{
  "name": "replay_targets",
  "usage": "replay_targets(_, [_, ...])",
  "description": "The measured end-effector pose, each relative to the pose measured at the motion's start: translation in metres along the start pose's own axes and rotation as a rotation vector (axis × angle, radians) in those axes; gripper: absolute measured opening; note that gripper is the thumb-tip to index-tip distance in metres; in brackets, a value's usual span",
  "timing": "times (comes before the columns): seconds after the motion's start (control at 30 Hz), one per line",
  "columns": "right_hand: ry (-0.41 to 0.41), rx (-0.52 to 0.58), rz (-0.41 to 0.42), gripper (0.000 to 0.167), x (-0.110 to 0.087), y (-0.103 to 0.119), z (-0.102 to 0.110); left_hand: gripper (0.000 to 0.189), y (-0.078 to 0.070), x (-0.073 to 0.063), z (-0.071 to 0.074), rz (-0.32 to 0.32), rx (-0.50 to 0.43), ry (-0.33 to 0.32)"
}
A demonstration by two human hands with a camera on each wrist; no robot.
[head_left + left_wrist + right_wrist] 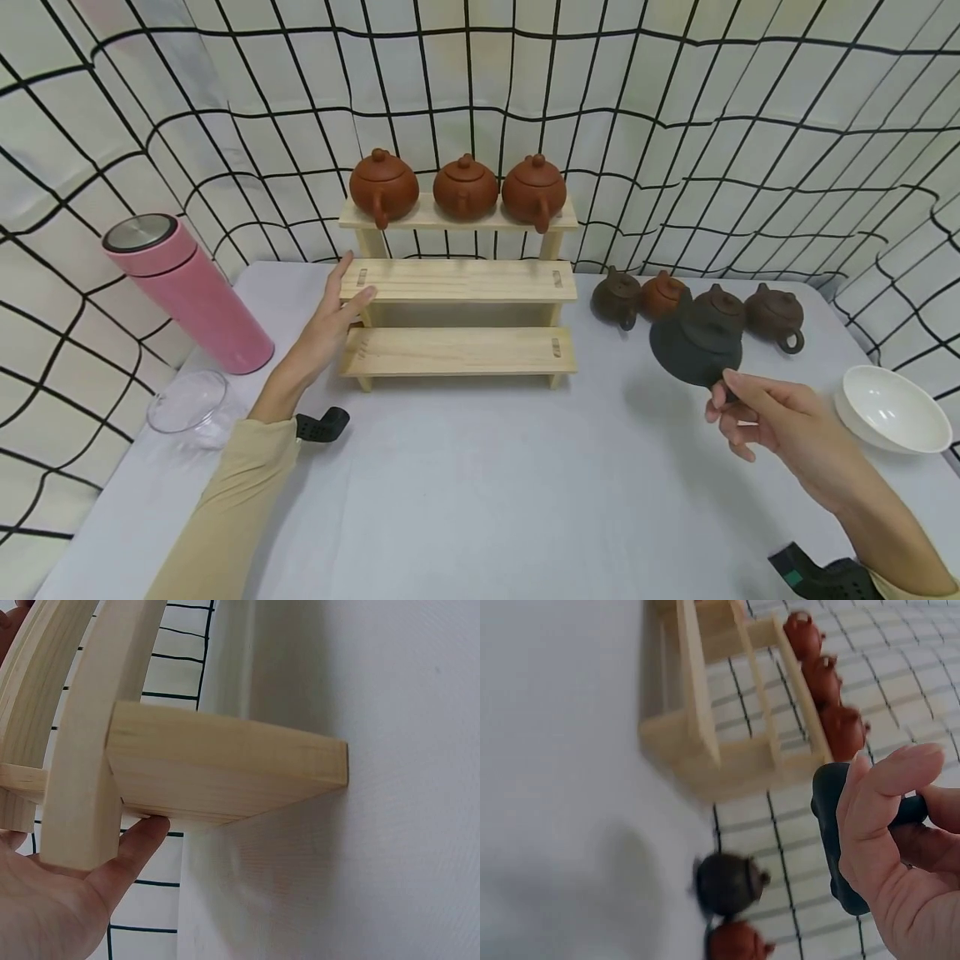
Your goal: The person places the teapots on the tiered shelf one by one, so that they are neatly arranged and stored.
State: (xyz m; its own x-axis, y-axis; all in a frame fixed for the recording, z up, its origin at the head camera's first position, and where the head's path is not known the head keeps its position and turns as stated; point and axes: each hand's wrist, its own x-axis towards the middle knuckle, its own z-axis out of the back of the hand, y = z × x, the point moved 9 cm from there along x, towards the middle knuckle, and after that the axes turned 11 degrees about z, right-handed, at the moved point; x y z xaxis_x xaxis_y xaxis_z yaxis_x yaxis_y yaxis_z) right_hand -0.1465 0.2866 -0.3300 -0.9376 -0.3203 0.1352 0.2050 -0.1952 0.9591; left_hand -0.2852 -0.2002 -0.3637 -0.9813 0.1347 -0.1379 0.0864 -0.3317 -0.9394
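Note:
A wooden three-tier stand (459, 352) is in the middle of the table, its two lower boards bare. Three reddish-brown clay teapots (465, 187) sit in a row on its top board. My left hand (322, 333) grips the left end of the middle board, thumb at the front and fingers behind; in the left wrist view the wood hides part of it. In my right hand (787, 425) a black teapot (693, 346) is pinched by its handle, above the table at the right. The right wrist view shows that teapot (831, 832) partly behind my fingers.
Several small brown and reddish teapots (617, 297) stand at the back right, some partly hidden by the held one. A white bowl (892, 410) is at the right edge. At the left are a pink thermos (198, 296) and a clear glass bowl (187, 404). Black netting (637, 117) surrounds the table.

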Motion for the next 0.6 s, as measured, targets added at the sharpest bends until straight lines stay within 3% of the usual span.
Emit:
replay_targets(0.17, [0.123,0.018,0.060,0.034,0.026,0.030,-0.044,0.082,0.000,0.000,0.001,-0.008,-0.001,-0.002])
replay_targets(0.33, [0.215,0.026,0.050,0.036,0.053,0.053,-0.090,0.082,-0.002,-0.001,0.000,-0.007,-0.003,-0.004])
replay_targets(0.6, [0.309,0.106,0.027,0.036,0.095,0.065,-0.156,0.083,0.000,-0.001,0.002,-0.004,-0.020,-0.007])
